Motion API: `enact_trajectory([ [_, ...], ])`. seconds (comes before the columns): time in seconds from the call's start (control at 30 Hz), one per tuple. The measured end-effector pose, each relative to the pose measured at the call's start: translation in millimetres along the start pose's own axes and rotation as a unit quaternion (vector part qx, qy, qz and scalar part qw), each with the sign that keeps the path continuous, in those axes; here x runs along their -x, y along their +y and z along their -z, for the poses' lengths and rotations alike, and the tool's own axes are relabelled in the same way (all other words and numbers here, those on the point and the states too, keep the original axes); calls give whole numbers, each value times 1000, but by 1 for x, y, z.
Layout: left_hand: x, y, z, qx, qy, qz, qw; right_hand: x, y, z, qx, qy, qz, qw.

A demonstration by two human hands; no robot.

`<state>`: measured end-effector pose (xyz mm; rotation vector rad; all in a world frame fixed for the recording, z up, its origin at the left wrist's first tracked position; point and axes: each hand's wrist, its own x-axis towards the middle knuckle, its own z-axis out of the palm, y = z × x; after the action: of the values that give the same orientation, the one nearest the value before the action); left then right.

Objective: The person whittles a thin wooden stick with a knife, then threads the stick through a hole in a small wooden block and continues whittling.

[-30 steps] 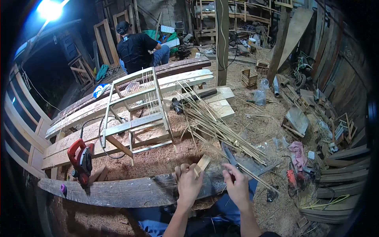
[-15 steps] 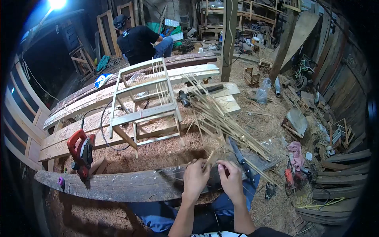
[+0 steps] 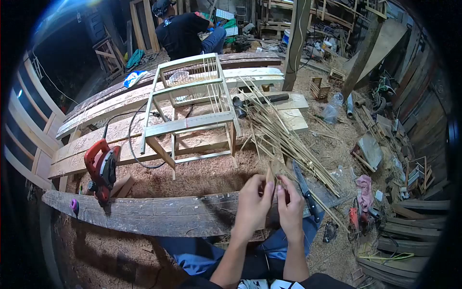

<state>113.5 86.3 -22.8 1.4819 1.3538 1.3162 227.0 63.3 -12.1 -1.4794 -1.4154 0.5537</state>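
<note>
My left hand (image 3: 255, 202) is closed around a thin, pale strip of wood (image 3: 270, 176) that points up and away from me. My right hand (image 3: 291, 204) is close beside it, thumb and fingers pinched together near the strip. What lies in that pinch is too small to make out. Just right of my right hand, a knife (image 3: 302, 180) with a black handle rests on the weathered plank (image 3: 159, 216) across my lap. Beyond my fingers is a loose heap of thin bamboo sticks (image 3: 288, 139).
A wooden frame (image 3: 190, 123) with thin rods stands on the boards ahead. Left is a red power planer (image 3: 101, 168); a hammer (image 3: 239, 107) lies near the sticks. Another person (image 3: 185, 31) sits at the back. A post (image 3: 296, 45) rises behind the sticks. Shavings cover the ground.
My hands have come closer together, the right now beside the left at the strip. The whole scene has shifted slightly right in view as my head turned.
</note>
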Motion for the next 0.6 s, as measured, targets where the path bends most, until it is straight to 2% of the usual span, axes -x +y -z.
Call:
enact_trajectory([
  [0.03, 1, 1, 8, 66, -32, 70, 995, -1, -1, 0, 7, 2, 16, 1000],
  [0.1, 1, 0, 23, 115, -22, 84, 990, -4, -5, -1, -16, -3, 1, 1000],
  [0.17, 2, 0, 36, 123, -21, 86, 988, -8, -6, -2, 6, -19, 47, 999],
  [0.23, 3, -1, 44, 130, 35, 87, 987, -10, -20, -5, 11, -18, 62, 998],
  [0.3, 7, -7, 55, 133, 65, 96, 984, -12, -41, -3, 3, -37, -25, 999],
  [0.33, 9, -10, 58, 139, 88, 105, 981, -10, -43, -6, 1, -38, -20, 999],
  [0.5, 28, -10, 66, 205, 86, 84, 971, 8, -42, -20, 6, -56, 61, 997],
  [0.6, 32, -10, 70, 229, 71, 87, 967, 15, -44, -21, -2, -51, 53, 997],
])
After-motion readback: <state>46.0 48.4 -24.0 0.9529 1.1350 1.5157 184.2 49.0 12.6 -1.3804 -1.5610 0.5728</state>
